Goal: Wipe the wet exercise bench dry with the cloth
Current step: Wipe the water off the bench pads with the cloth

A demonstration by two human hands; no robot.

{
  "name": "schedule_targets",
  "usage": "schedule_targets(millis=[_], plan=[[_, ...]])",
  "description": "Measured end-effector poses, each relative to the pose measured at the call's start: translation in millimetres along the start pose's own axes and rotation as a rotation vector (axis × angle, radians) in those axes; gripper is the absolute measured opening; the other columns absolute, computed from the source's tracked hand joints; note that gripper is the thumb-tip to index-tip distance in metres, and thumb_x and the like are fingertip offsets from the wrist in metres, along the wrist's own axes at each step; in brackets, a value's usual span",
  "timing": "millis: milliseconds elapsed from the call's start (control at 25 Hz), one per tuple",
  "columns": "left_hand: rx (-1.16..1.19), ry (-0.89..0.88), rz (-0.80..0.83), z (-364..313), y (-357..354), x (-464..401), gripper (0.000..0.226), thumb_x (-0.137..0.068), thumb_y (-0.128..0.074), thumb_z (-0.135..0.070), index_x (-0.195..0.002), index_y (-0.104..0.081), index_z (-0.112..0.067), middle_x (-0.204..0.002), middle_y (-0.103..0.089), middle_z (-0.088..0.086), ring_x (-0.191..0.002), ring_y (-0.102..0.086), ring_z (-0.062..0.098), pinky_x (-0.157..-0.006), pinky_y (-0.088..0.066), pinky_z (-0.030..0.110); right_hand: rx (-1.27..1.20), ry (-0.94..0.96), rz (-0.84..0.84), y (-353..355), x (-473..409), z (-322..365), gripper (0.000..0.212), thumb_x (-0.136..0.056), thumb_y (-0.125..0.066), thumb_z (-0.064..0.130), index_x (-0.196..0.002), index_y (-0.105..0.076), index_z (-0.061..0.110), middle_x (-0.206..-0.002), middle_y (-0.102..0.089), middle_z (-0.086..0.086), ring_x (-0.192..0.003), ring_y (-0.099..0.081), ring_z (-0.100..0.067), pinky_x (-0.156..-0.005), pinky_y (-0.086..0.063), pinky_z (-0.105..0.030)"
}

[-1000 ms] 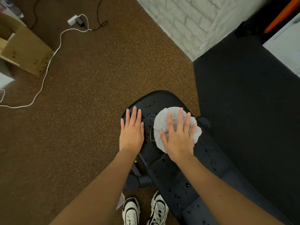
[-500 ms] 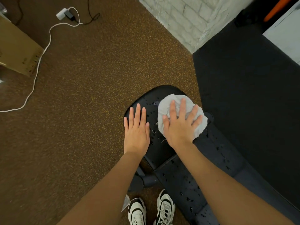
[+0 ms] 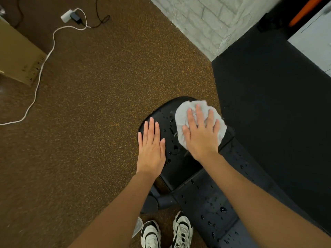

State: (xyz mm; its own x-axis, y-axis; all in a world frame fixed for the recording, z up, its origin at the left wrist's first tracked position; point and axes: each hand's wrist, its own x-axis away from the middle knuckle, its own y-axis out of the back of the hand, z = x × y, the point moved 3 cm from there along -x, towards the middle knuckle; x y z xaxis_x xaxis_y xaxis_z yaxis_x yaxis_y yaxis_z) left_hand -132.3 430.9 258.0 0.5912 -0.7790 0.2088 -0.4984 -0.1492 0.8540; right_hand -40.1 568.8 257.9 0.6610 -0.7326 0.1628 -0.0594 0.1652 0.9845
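From the head camera, the black exercise bench (image 3: 180,169) ran from the lower right toward the middle of the frame, its rounded end pad lying on the speckled brown floor (image 3: 93,122) beside a black mat (image 3: 268,104). The right hand (image 3: 201,136) lay flat with fingers spread on top of the white cloth (image 3: 182,115), pressing it against the far right part of the end pad; the hand was not clenched around the cloth but pinned it under the palm. The left hand (image 3: 152,147) rested flat and empty on the left edge of the same pad, fingers together and extended. Water droplets (image 3: 172,138) showed between the two hands and also along the longer pad nearer the person. A pair of black-and-white sneakers (image 3: 166,231) stood on the floor just left of the bench. Farther off, a white cable (image 3: 45,59) trailed past a cardboard box (image 3: 16,52), and a white brick wall (image 3: 206,20) rose at the top.
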Motion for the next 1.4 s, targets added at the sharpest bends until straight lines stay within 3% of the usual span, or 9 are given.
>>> schedule_targets(millis=[160,360,560,760,840,1000,1080,1240,1400], plan=[[0.029,-0.001,0.005,0,2,0,0.060,-0.093,0.005,-0.045,-0.146,0.012,-0.018,-0.156,0.021,-0.004,-0.140,0.026,0.007,-0.110,0.024,0.025,0.062,0.116,0.041,1,36,-36,0.056,-0.098,-0.018,0.044,-0.149,-0.024,0.021,-0.157,-0.019,-0.009,-0.141,-0.019,-0.042,-0.109,-0.026,-0.059],[0.049,0.014,-0.009,1,1,0,0.059,-0.093,0.004,-0.045,-0.145,0.013,-0.018,-0.155,0.023,0.000,-0.141,0.027,0.013,-0.111,0.023,0.026,-0.029,-0.087,0.083,4,-20,6,0.057,-0.099,-0.014,0.047,-0.151,-0.002,0.027,-0.160,0.005,0.000,-0.143,0.001,-0.041,-0.114,-0.005,-0.057],[0.044,0.027,0.007,1,2,0,0.060,-0.092,0.005,-0.046,-0.145,0.014,-0.019,-0.156,0.022,0.000,-0.140,0.028,0.011,-0.110,0.024,0.026,0.044,0.185,0.029,0,35,-3,0.055,-0.097,-0.021,0.043,-0.147,-0.030,0.022,-0.156,-0.024,-0.006,-0.141,-0.021,-0.042,-0.109,-0.025,-0.060],[0.041,0.023,0.002,2,1,0,0.060,-0.092,0.006,-0.045,-0.146,0.012,-0.019,-0.155,0.023,-0.003,-0.140,0.029,0.010,-0.110,0.024,0.027,-0.038,-0.088,0.051,7,-21,4,0.055,-0.099,-0.015,0.047,-0.151,-0.010,0.028,-0.160,-0.002,0.001,-0.143,-0.004,-0.041,-0.113,-0.009,-0.059],[0.054,0.017,0.001,3,2,0,0.060,-0.092,0.005,-0.045,-0.146,0.012,-0.018,-0.154,0.023,-0.004,-0.140,0.028,0.009,-0.110,0.024,0.025,-0.041,-0.023,0.065,5,-26,21,0.056,-0.098,-0.010,0.048,-0.151,-0.005,0.030,-0.160,0.003,0.004,-0.144,0.002,-0.039,-0.114,-0.003,-0.057],[0.046,0.033,0.009,1,3,0,0.061,-0.092,0.006,-0.044,-0.146,0.012,-0.018,-0.156,0.023,-0.001,-0.140,0.029,0.011,-0.109,0.025,0.025,0.059,0.221,0.062,3,22,-8,0.055,-0.098,-0.016,0.046,-0.148,-0.026,0.025,-0.158,-0.019,-0.002,-0.143,-0.015,-0.039,-0.110,-0.022,-0.059],[0.025,0.040,0.008,0,4,0,0.062,-0.092,0.007,-0.044,-0.147,0.012,-0.017,-0.156,0.022,0.000,-0.140,0.028,0.013,-0.110,0.024,0.027,0.056,0.141,0.068,6,20,-24,0.055,-0.098,-0.017,0.045,-0.148,-0.026,0.025,-0.158,-0.019,-0.002,-0.142,-0.017,-0.039,-0.109,-0.023,-0.059],[0.010,0.049,0.005,0,3,0,0.061,-0.091,0.008,-0.044,-0.146,0.013,-0.017,-0.155,0.022,-0.001,-0.140,0.029,0.012,-0.111,0.022,0.029,-0.034,-0.071,0.118,10,-29,12,0.055,-0.099,-0.012,0.047,-0.150,-0.001,0.032,-0.160,0.007,0.007,-0.144,0.004,-0.038,-0.114,-0.003,-0.057],[0.056,0.038,0.029,4,4,0,0.056,-0.095,0.002,-0.041,-0.144,0.016,-0.019,-0.155,0.023,-0.003,-0.140,0.028,0.009,-0.110,0.024,0.025,0.011,0.161,0.072,4,-2,22,0.057,-0.096,-0.011,0.048,-0.150,-0.016,0.030,-0.160,-0.009,0.004,-0.145,-0.004,-0.039,-0.114,-0.011,-0.058]])
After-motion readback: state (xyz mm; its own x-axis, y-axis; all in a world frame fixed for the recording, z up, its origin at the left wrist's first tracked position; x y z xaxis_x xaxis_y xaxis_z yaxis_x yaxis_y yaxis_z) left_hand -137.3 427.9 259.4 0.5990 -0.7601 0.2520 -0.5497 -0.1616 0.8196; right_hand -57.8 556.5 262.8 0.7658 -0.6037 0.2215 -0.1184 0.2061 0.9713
